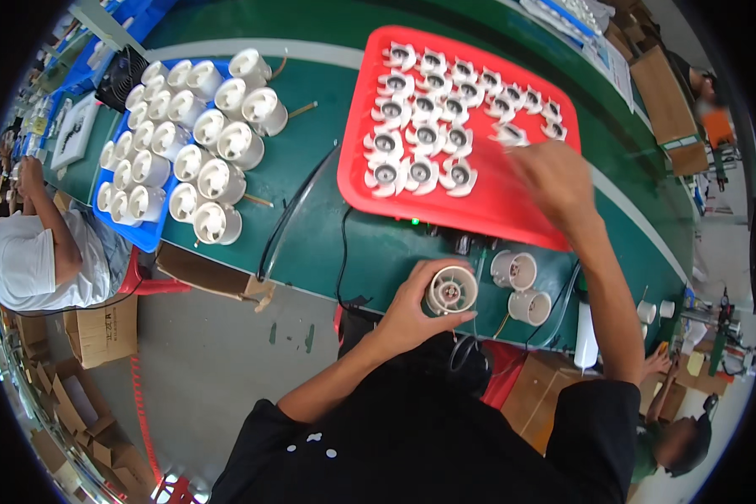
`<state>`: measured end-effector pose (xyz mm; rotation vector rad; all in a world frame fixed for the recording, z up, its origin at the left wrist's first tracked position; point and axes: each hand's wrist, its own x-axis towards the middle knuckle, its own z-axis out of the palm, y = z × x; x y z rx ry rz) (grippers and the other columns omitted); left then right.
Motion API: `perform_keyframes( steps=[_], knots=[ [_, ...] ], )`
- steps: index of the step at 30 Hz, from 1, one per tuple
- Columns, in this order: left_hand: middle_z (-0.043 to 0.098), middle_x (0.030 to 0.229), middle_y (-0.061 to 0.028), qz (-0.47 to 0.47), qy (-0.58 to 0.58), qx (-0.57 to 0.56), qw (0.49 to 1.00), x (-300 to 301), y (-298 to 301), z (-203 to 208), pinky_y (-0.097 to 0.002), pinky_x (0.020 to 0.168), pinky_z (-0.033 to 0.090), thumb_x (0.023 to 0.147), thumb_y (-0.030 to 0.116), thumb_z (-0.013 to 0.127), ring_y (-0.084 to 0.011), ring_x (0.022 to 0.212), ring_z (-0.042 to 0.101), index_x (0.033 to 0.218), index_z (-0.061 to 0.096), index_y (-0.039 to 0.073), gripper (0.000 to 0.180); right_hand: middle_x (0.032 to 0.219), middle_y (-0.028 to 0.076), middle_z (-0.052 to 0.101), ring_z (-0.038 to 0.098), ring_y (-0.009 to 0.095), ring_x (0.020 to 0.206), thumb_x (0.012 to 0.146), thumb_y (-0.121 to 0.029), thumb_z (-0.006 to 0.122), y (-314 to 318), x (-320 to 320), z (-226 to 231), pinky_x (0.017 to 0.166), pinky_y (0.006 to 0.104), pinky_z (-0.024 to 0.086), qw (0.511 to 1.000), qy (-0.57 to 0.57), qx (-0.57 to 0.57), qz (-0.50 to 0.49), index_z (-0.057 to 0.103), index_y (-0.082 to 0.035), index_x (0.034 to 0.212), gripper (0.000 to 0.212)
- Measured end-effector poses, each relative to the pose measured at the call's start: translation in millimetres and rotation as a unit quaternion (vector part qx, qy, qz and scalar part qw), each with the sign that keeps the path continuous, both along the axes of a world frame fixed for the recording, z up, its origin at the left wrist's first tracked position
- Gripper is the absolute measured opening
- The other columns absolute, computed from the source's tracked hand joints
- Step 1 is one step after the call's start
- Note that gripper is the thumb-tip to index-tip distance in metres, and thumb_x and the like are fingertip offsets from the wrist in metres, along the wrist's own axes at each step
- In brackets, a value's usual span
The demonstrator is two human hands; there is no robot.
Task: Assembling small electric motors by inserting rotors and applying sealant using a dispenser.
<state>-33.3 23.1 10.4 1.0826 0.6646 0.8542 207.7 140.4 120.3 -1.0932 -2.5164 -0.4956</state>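
Note:
My left hand (416, 307) is wrapped round a white cylindrical fan housing (452, 290), its open top facing up and spokes with a hub showing inside. My right hand (554, 181) reaches over the red tray (512, 197) and is blurred by motion. At its fingertips is a white fan impeller (507, 134); whether the fingers grip it cannot be made out. Rows of similar impellers (425, 136) lie in the tray, mostly on its left side and along the far edge. Two more housings (521, 286) stand on the green table, right of my left hand.
At the left, a blue tray (149, 239) and the table beside it hold many white housings with impellers inside. Black cables (298, 202) cross the green table (311, 244). A white bottle (586, 336) stands near my right forearm. Other people work at far left and lower right.

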Motion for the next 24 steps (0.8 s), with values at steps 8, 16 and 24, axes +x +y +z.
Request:
perform_keyframes(
  steps=[8,16,24],
  knots=[
    [0.056,0.124,-0.0108,0.077,0.152,0.217,0.961,-23,22,32,-0.0412,0.101,0.040,0.066,0.009,0.083,-0.0317,0.119,0.047,0.126,0.058,0.009,0.065,0.076,0.009,0.064,0.064,0.014,0.061,0.093,-0.004,0.062,-136,-74,13,0.054,0.0256,0.053,0.569,0.643,-0.480,-0.181,0.057,0.002,0.096,0.009],
    [0.060,0.121,-0.0099,0.062,0.184,0.272,0.943,-35,18,41,-0.0416,0.101,0.041,0.066,0.006,0.081,-0.0326,0.117,0.050,0.124,0.059,0.008,0.062,0.072,-0.001,0.058,0.050,0.002,0.064,0.093,-0.008,0.066,-147,-112,-6,0.057,0.0181,0.035,0.577,0.595,-0.493,-0.265,0.056,-0.001,0.100,0.014],
    [0.061,0.121,-0.0103,0.080,0.212,0.242,0.944,-31,-8,44,-0.0424,0.102,0.040,0.067,0.006,0.080,-0.0326,0.116,0.051,0.127,0.058,0.008,0.064,0.070,0.002,0.058,0.051,0.005,0.060,0.089,-0.004,0.068,-163,-99,11,0.053,0.0223,0.037,0.710,0.512,-0.437,-0.205,0.061,-0.001,0.094,0.009]
  ],
)
